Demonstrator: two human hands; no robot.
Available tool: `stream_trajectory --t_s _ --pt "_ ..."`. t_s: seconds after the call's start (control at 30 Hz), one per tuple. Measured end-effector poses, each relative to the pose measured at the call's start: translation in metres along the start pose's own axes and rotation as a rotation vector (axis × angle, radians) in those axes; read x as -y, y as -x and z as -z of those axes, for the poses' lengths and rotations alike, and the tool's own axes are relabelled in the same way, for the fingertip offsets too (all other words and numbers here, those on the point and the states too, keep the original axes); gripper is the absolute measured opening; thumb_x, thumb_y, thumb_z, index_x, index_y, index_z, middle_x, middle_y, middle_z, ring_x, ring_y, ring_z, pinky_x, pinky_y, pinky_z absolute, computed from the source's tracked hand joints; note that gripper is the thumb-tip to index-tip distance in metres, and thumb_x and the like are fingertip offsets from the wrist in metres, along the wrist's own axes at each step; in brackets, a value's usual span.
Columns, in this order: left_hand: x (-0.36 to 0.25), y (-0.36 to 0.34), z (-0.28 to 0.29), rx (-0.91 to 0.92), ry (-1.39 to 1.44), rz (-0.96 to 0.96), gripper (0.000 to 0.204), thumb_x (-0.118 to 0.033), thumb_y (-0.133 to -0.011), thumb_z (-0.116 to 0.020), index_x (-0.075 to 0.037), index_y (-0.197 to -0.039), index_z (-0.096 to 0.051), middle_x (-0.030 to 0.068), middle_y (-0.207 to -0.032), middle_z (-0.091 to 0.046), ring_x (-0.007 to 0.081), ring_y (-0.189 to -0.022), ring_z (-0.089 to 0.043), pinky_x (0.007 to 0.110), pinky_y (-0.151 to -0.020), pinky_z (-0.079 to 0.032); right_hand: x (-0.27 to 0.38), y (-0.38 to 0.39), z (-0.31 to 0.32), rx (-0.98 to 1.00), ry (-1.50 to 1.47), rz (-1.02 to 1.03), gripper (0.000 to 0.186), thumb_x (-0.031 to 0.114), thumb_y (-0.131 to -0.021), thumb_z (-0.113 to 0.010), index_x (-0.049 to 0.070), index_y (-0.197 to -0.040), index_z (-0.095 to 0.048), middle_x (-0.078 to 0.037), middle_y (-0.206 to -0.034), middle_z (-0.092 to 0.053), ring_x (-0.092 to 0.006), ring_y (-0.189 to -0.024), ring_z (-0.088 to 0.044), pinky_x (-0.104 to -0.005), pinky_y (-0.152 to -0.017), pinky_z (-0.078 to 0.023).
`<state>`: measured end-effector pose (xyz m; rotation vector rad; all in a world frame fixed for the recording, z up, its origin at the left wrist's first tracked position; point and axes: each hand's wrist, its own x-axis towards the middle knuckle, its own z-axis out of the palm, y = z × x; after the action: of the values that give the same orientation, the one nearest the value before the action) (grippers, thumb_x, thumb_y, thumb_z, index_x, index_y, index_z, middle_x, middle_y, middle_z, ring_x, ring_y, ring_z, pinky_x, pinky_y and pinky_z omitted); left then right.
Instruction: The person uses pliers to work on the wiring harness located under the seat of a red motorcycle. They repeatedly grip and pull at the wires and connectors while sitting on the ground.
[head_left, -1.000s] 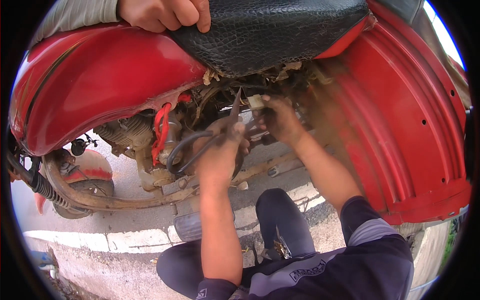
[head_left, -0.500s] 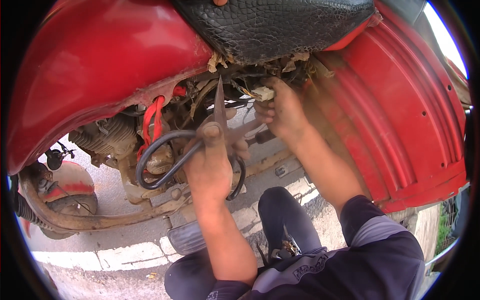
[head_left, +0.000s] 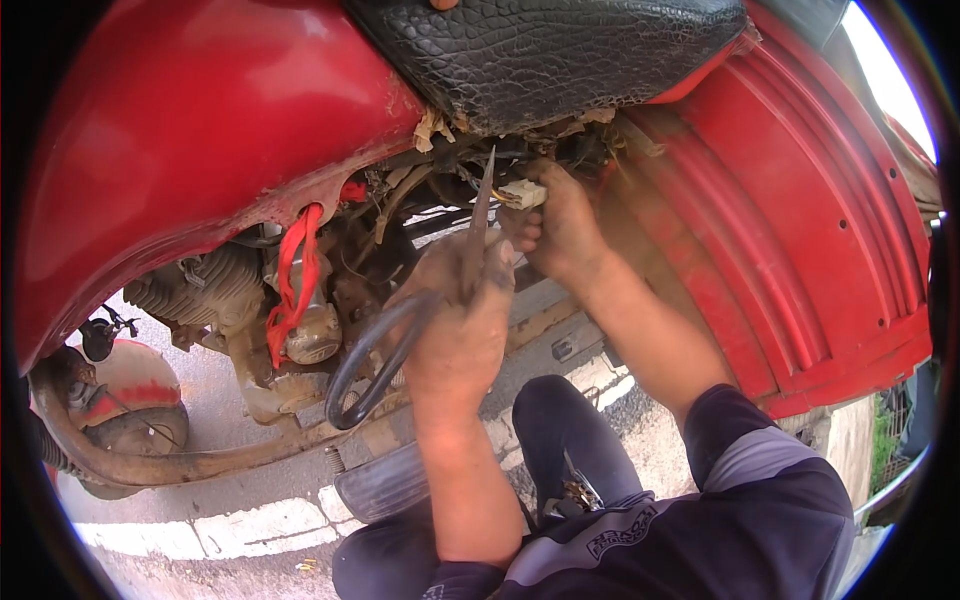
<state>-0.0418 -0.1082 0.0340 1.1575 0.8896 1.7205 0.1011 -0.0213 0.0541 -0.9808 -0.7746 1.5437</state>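
My left hand [head_left: 452, 345] is closed around a pair of scissors [head_left: 482, 212] with large black handle loops. Their blades point up and away from me, and only one narrow blade outline shows. The tip lies just left of a white wire connector [head_left: 522, 194], apart from it as far as I can see. My right hand [head_left: 568, 225] grips this connector from its right side, with curled fingers. Thin wires, some yellow, run from the connector into the tangle under the black seat [head_left: 560, 60]; their far ends are hidden.
A red motor vehicle fills the far side, with a smooth red body panel [head_left: 210, 120] at left and a ribbed red fender [head_left: 790, 230] at right. A red strip of cloth [head_left: 296, 280] hangs beside the dirty engine [head_left: 200, 290]. A curved frame tube [head_left: 190, 462] runs low in front.
My left hand has moved right with the scissors, toward the connector. The blades stood apart before and now look together. My right hand keeps its hold, almost in place.
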Motion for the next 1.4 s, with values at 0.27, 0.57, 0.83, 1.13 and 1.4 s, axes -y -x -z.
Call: stream_trajectory --t_s 0.27,0.57,0.83,1.13,1.4 --pt "0.002 -0.001 -0.003 -0.091 -0.115 0.063 0.025 -0.020 -0.094 -0.077 0.001 -0.105 -0.070 0.0048 -0.077 -0.070 0.0106 -0.063 -0.064 0.024 -0.060 -0.050 -0.007 0.002 0.006 0.048 0.037 0.097 0.030 0.035 -0.099 -0.057 0.012 -0.118 -0.053 0.003 -0.065 -0.038 -0.0076 -0.055 -0.033 -0.0238 -0.048 -0.028" --pt "0.003 0.001 -0.012 -0.218 -0.270 0.134 0.025 -0.021 -0.094 -0.072 0.003 -0.100 -0.069 0.0084 -0.071 -0.068 0.0146 -0.061 -0.065 0.029 -0.062 -0.052 -0.004 -0.005 0.014 0.166 0.086 0.011 0.036 0.053 -0.104 -0.043 0.018 -0.096 -0.050 0.004 -0.054 -0.030 -0.0094 -0.046 -0.029 -0.0245 -0.044 -0.028" --pt "-0.007 0.002 0.004 -0.087 0.147 0.155 0.019 -0.012 -0.095 -0.074 0.004 -0.100 -0.065 0.0100 -0.077 -0.068 0.0146 -0.065 -0.065 0.026 -0.061 -0.053 0.000 -0.001 0.010 0.111 0.086 -0.005 0.036 0.059 -0.104 -0.044 0.024 -0.110 -0.048 0.003 -0.056 -0.032 -0.0088 -0.047 -0.029 -0.0230 -0.045 -0.027" --pt "-0.004 0.001 -0.015 -0.108 -0.321 -0.190 0.015 -0.014 -0.094 -0.070 0.000 -0.091 -0.070 0.0086 -0.073 -0.068 0.0170 -0.061 -0.065 0.031 -0.058 -0.051 -0.003 -0.002 0.014 0.175 0.121 0.035 0.065 0.074 -0.092 -0.057 0.020 -0.125 -0.042 0.007 -0.055 -0.019 -0.0087 -0.050 -0.023 -0.0258 -0.049 -0.022" --pt "0.003 -0.003 -0.019 -0.110 -0.521 -0.405 0.015 -0.016 -0.091 -0.074 -0.002 -0.093 -0.071 0.0113 -0.078 -0.069 0.0252 -0.066 -0.067 0.036 -0.062 -0.053 0.002 0.001 0.013 0.123 0.100 -0.017 0.061 0.073 -0.093 -0.058 0.019 -0.115 -0.039 0.006 -0.053 -0.020 -0.0088 -0.049 -0.024 -0.0257 -0.047 -0.022"
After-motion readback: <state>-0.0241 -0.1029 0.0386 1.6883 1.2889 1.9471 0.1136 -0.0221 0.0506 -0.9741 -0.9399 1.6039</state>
